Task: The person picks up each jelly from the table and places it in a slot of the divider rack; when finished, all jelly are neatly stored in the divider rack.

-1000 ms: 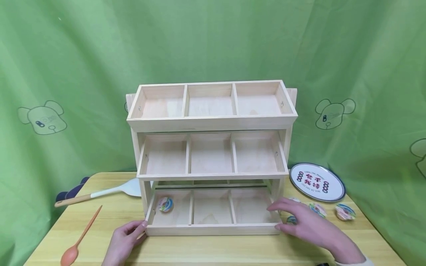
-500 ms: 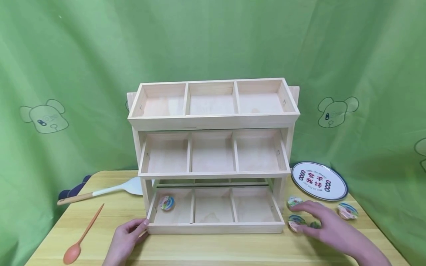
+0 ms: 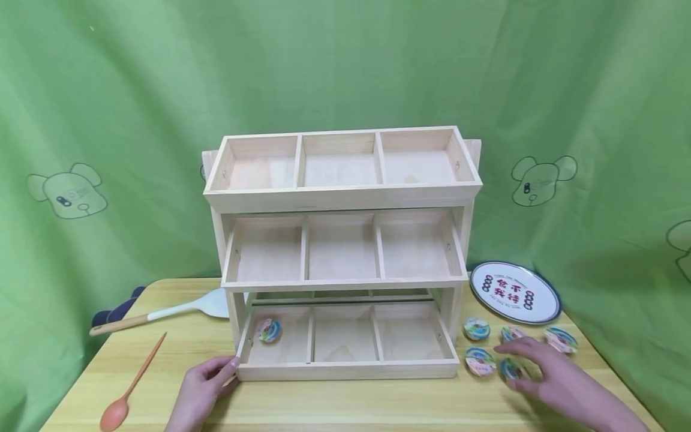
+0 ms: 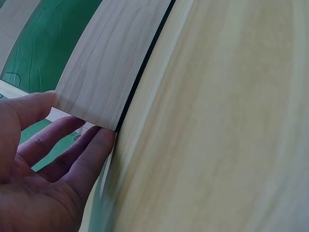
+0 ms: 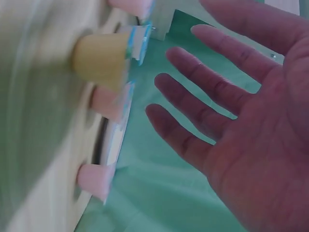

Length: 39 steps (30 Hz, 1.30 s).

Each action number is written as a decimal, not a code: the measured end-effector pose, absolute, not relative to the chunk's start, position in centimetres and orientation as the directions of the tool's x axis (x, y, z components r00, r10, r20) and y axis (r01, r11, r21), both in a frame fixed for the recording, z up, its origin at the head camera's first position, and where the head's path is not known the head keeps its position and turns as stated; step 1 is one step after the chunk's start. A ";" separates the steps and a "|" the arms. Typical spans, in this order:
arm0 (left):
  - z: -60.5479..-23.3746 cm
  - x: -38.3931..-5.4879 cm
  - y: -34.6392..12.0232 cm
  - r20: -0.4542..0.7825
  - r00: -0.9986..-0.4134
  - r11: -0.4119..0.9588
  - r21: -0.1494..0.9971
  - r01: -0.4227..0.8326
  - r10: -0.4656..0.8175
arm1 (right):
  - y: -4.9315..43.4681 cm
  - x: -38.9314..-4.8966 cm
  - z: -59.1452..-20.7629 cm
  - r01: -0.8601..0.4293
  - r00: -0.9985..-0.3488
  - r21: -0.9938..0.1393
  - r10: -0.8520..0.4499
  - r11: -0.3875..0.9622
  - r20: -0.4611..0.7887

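Note:
A three-tier wooden rack [image 3: 345,198] stands mid-table, each tier split into three compartments. My left hand [image 3: 202,387] holds the front left corner of its bottom tray [image 3: 345,372]; in the left wrist view, the thumb and fingertips touch the tray's end. One small jelly cup [image 3: 268,330] with a printed lid sits in that tray's left compartment. Several more cups stand right of the rack, among them a near cup [image 3: 480,362] and a back cup [image 3: 477,328]. My right hand [image 3: 556,375] is above these, fingers spread, holding nothing; it partly hides another cup [image 3: 509,368].
Behind the cups, an oval white plate [image 3: 515,292] with red lettering leans near the green curtain [image 3: 345,66]. To the rack's left lie a white spatula [image 3: 178,309] with a wooden handle and an orange spoon [image 3: 115,414]. A dark blue object [image 3: 119,307] shows at the back left.
My right hand has moved right, from the bottom tray's right front corner to the cups, uncovering the two nearest the rack. My left hand has stayed at its corner.

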<state>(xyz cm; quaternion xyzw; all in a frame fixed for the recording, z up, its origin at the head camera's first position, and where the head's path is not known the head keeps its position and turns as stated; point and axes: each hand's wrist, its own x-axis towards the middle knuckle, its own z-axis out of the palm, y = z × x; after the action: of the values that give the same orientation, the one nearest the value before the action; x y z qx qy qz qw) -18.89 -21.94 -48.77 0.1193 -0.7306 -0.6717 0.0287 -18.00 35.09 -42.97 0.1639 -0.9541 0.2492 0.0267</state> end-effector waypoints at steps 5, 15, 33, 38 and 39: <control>-48.8 -18.9 -22.0 -0.117 -0.970 0.062 0.989 -0.133 -0.211 | 35.5 -18.2 -43.7 -0.315 -0.948 -0.457 -0.296 0.832 0.115; -48.9 -19.0 -22.1 -0.114 -0.971 0.070 0.989 -0.131 -0.210 | 35.8 -18.6 -44.8 -0.289 -0.957 -0.415 -0.277 0.862 0.091; -49.1 -19.1 -21.9 -0.125 -0.968 0.078 0.986 -0.145 -0.219 | 36.6 -19.2 -45.8 -0.221 -0.972 -0.355 -0.234 0.908 0.005; -49.2 -19.1 -22.1 -0.109 -0.972 0.088 0.988 -0.129 -0.207 | 36.5 -19.0 -45.3 -0.215 -0.975 -0.353 -0.223 0.911 0.018; -49.2 -19.0 -22.1 -0.104 -0.973 0.091 0.988 -0.125 -0.204 | 36.4 -18.9 -45.2 -0.218 -0.974 -0.354 -0.224 0.909 0.025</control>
<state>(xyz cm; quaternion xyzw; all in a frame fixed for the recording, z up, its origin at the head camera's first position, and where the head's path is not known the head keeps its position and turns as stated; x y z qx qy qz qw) -19.03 -22.12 -49.18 0.1115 -0.7379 -0.6650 0.0299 -18.91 36.37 -45.21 0.1131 -0.9771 0.1802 -0.0080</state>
